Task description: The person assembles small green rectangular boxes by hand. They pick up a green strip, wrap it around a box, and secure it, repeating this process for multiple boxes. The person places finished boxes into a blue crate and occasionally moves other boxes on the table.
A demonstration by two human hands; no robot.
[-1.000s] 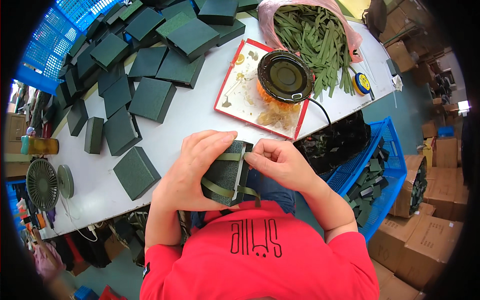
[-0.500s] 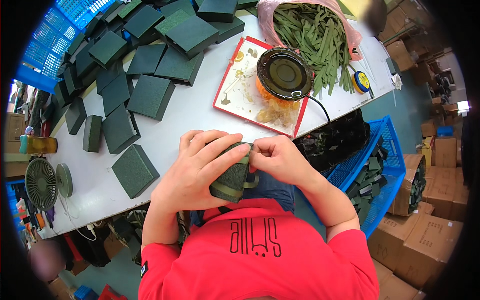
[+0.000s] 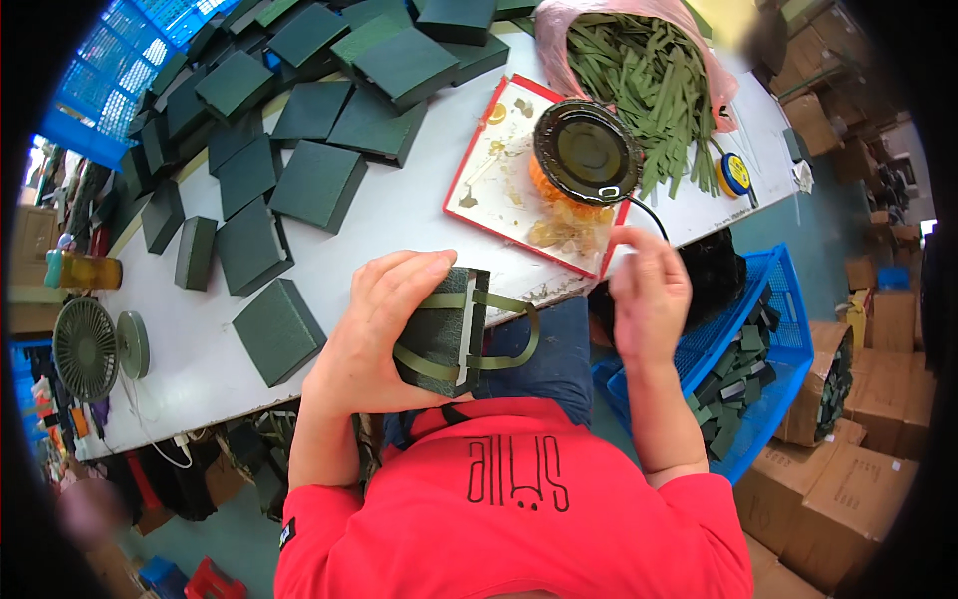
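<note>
My left hand (image 3: 364,334) is wrapped round a dark green box (image 3: 435,334) just past the table's near edge, above my lap. An olive ribbon (image 3: 534,334) crosses the box and stands out from its right side as a loop. My right hand (image 3: 651,299) is lifted away from the box, its fingers bent and smeared by motion near the corner of a red-edged white board (image 3: 489,215). On that board stands a round black-rimmed pot (image 3: 587,150) of amber liquid, with amber, glue-like residue (image 3: 564,228) around its base and a black cord.
Dark green boxes (image 3: 319,185) are heaped over the table's left and back. A pink bag (image 3: 555,45) spills olive strips (image 3: 659,100) beside a yellow tape measure (image 3: 734,173). A blue crate (image 3: 788,329) of small green pieces stands at right; a fan (image 3: 85,349) sits at left.
My right hand has let go of the ribbon at the box and moved right and up, toward the board. The ribbon loop now stands free, while my left hand still holds the box.
</note>
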